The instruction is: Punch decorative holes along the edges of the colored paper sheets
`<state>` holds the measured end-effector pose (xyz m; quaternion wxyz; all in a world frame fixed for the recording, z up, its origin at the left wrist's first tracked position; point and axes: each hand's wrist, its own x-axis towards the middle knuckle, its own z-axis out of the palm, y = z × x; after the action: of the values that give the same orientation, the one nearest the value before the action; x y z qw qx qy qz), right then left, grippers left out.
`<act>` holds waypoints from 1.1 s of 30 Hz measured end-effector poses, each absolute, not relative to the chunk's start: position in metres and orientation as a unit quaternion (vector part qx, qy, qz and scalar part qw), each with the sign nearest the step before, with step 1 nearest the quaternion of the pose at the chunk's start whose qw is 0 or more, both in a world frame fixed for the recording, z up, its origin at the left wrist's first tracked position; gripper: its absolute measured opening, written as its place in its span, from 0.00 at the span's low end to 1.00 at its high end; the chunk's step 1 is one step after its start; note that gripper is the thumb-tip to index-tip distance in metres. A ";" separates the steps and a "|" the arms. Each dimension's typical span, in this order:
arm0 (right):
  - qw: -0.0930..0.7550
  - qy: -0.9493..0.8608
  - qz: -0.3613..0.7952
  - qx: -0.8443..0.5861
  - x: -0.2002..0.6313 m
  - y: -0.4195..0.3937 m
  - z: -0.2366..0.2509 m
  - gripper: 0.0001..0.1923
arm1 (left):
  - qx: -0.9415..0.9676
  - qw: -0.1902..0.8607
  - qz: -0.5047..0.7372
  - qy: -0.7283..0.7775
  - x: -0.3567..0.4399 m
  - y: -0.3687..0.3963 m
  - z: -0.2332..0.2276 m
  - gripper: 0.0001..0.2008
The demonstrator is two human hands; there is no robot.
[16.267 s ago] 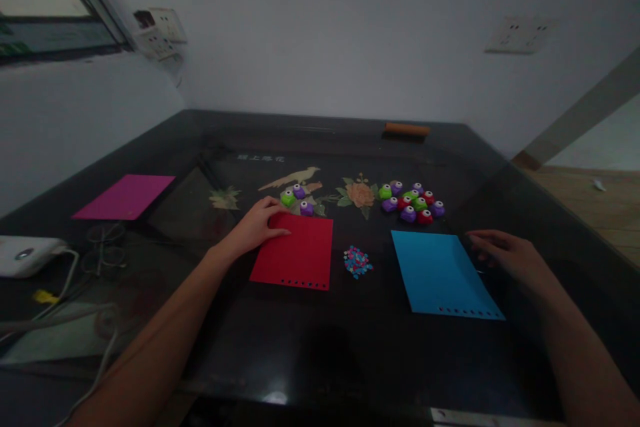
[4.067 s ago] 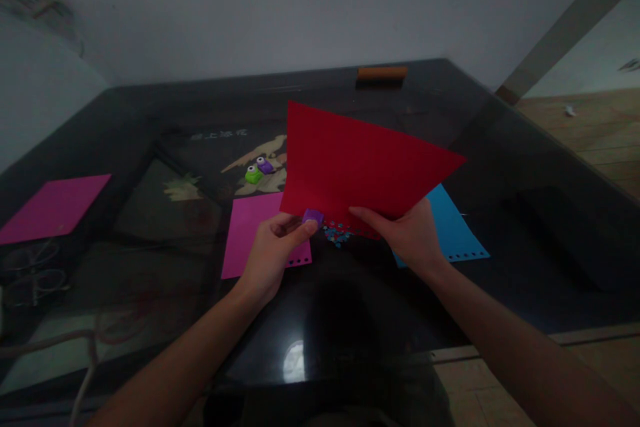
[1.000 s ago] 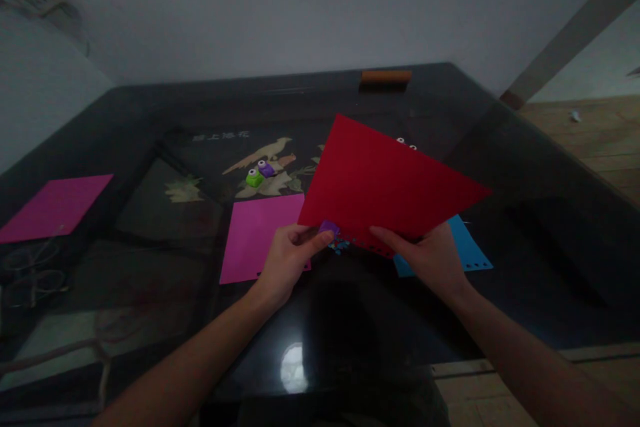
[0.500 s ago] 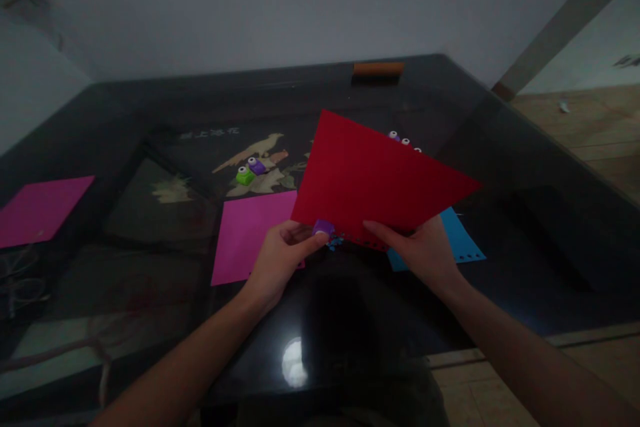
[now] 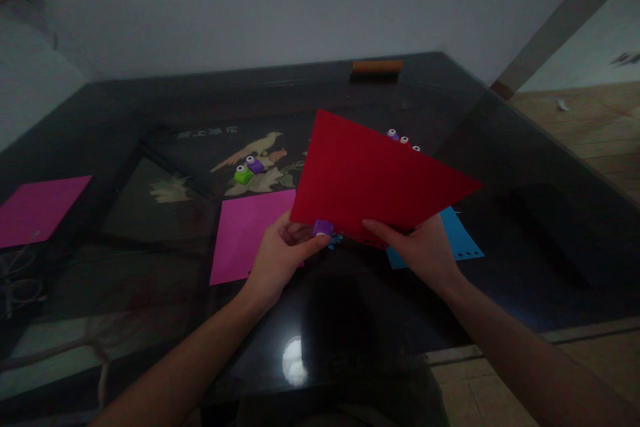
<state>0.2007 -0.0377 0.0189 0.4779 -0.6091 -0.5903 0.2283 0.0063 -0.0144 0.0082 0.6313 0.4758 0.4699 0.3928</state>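
L hand pinches small purple blocky plastic punch at near edge of flat red paper sheet, thumb on punch; other fingertips partly hidden, can't tell exactly how they sit. R hand pinches sheet, thumb on top, rest underneath. Sheet's tilted, held above dark glossy surface. Prob. light, bendy, creases easily: hold near edge, clear of holes. Punch prob. light, hard, smooth: grip top & bottom.

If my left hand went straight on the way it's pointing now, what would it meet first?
Probably the red sheet: the purple punch in your left hand sits at the sheet's lower edge. Depth is hard to judge from this one view.
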 end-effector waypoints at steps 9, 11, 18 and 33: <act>0.485 -0.606 0.216 -0.593 0.204 -0.039 0.013 0.17 | 0.493 0.622 0.399 0.459 0.004 -0.016 0.008 0.25; 0.488 -0.617 0.220 -0.577 0.207 -0.041 0.014 0.16 | 0.518 0.606 0.400 0.453 0.002 -0.017 0.007 0.27; 0.377 -0.754 0.404 -0.354 0.233 -0.038 0.042 0.17 | 0.646 0.506 0.436 0.370 -0.002 -0.023 0.012 0.18; 0.383 -0.755 0.362 -0.390 0.225 -0.044 0.054 0.17 | 0.757 0.360 0.464 0.289 -0.008 -0.028 0.017 0.15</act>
<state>0.2252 -0.0443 0.0544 0.3830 -0.3897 -0.7552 0.3620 -0.0078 -0.0277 0.0165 0.3595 0.7567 0.2887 0.4635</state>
